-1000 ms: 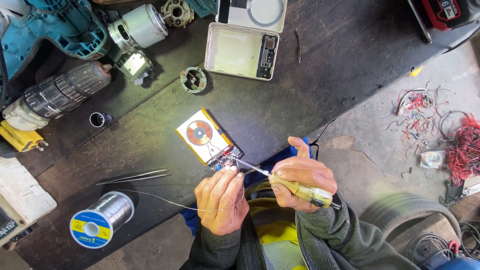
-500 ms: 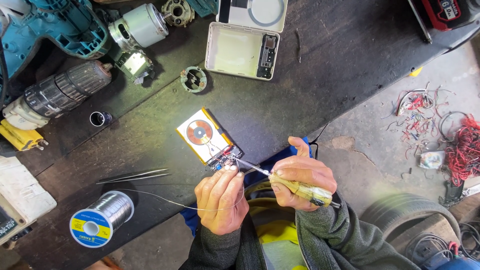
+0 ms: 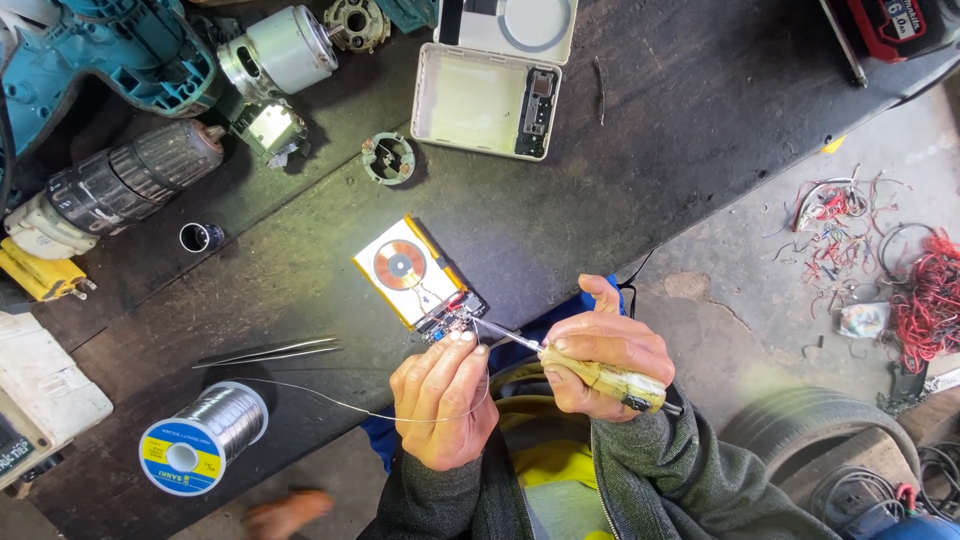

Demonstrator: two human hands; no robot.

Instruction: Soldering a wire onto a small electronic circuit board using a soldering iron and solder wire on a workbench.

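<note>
Your left hand (image 3: 443,400) pinches the solder wire (image 3: 330,398) at the small circuit board (image 3: 452,318), and your right hand (image 3: 600,360) is fisted around the soldering iron (image 3: 565,358). Its long axis runs from your right fist up-left to the board, just beyond your left fingertips; your left hand is nearer. The wire trails left to the spool (image 3: 203,451). Everything rests on the dark workbench (image 3: 620,160), with tweezers (image 3: 265,353) left of your hands.

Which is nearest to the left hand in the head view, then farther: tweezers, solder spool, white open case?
1. Tweezers, just to the side of the left hand on the bench.
2. Solder spool, farther out, near the bench edge.
3. White open case, far across the bench.
</note>
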